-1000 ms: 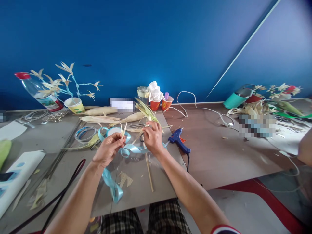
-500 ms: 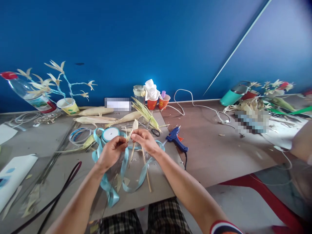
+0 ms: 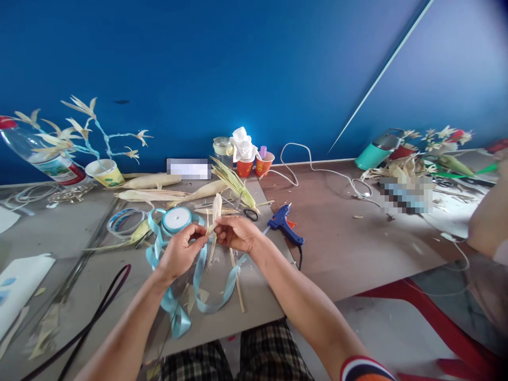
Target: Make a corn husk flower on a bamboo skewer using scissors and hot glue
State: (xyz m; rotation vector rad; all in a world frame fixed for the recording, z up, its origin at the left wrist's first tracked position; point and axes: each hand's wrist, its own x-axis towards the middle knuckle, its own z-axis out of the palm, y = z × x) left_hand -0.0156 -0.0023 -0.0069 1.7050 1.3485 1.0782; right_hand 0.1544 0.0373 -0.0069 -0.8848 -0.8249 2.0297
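Held in left hand (image 3: 181, 253) and right hand (image 3: 238, 234) alike, fingertips nearly meeting above the desk (image 3: 259, 295): pale corn-husk piece (image 3: 216, 205). Pinched low on the left, between thumb and bent fingers; gripped close beside on the right, by curled fingertips. Directly between both hands, neither clearly nearer. Long axis steep, broad end up and away from the body, leaning slightly right. Just below, another thin strip (image 3: 212, 256), joined or separate impossible to tell. Underneath, loops of blue ribbon (image 3: 216, 308); farther right, blue glue gun (image 3: 284, 224).
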